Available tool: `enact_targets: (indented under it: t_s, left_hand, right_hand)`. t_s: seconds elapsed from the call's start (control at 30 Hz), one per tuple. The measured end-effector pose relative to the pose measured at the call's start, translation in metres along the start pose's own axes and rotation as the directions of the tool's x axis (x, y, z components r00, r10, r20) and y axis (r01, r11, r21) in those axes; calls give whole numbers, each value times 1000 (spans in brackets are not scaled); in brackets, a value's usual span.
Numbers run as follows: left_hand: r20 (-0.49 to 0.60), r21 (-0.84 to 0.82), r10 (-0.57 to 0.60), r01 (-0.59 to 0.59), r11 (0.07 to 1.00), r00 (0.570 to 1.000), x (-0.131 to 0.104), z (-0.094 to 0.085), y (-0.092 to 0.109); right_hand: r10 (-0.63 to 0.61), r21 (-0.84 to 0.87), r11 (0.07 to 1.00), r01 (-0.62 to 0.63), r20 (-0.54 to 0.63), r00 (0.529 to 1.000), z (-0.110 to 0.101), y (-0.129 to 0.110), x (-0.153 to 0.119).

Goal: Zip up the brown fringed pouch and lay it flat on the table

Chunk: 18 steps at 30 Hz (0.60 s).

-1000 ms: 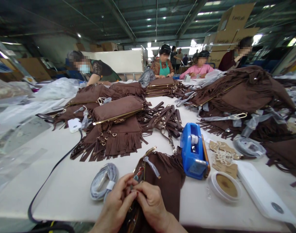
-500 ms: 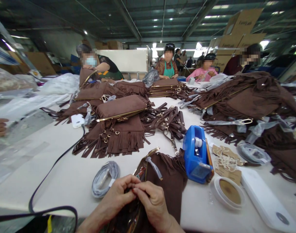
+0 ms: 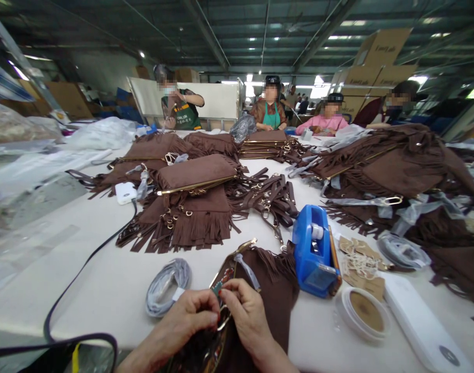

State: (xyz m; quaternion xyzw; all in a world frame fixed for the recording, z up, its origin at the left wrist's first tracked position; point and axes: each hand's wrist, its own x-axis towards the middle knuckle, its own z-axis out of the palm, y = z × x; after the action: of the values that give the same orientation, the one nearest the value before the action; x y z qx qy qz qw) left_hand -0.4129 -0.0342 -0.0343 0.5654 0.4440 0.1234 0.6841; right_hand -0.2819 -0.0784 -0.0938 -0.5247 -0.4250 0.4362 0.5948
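A brown fringed bag (image 3: 275,300) lies at the table's near edge, its gold zipper (image 3: 237,251) open and a patterned lining showing inside. Over that opening my left hand (image 3: 192,313) is closed, thumb against fingers. Close beside it, my right hand (image 3: 246,311) pinches with thumb and forefinger at a small reddish spot; what either hand grips is too small to make out. Between the hands shows a gold metal ring (image 3: 223,320). A strip of clear wrap (image 3: 247,270) hangs at the zipper's end. Left of my hands rests a coiled, plastic-wrapped strap (image 3: 169,286).
A blue tape dispenser (image 3: 313,251) stands right of the bag, near tags with string (image 3: 363,259), a round tub (image 3: 364,313) and a white device (image 3: 421,324). Brown bags (image 3: 198,173) and loose straps (image 3: 273,191) are piled ahead. A black cable (image 3: 91,264) crosses the left side. Co-workers sit opposite.
My hands have moved slightly apart, and the gold ring now shows between them. Across the table, the co-worker at the left has straightened up from leaning over the bags.
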Motion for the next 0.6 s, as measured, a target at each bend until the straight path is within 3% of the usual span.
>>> enact_targets:
  t_s: [0.1, 0.17, 0.37, 0.47, 0.6]
  left_hand:
    - [113, 100, 77, -89, 991, 991, -4, 0, 2]
    - [125, 133, 102, -118, 984, 987, -5, 2, 2]
    - [16, 31, 40, -40, 999, 999, 1, 9, -10]
    - [-17, -24, 62, -62, 998, 998, 1, 7, -14]
    - [-21, -58, 46, -47, 997, 999, -2, 5, -13]
  right_hand:
    - [29, 36, 999, -28, -29, 999, 6, -2, 5]
    - [52, 42, 998, -51, -21, 998, 10, -5, 8]
    - [106, 58, 992, -110, 68, 992, 6, -13, 12]
    - [220, 175, 952, -250, 173, 960, -4, -16, 7]
    - [334, 338, 868, -364, 147, 931, -13, -17, -5]
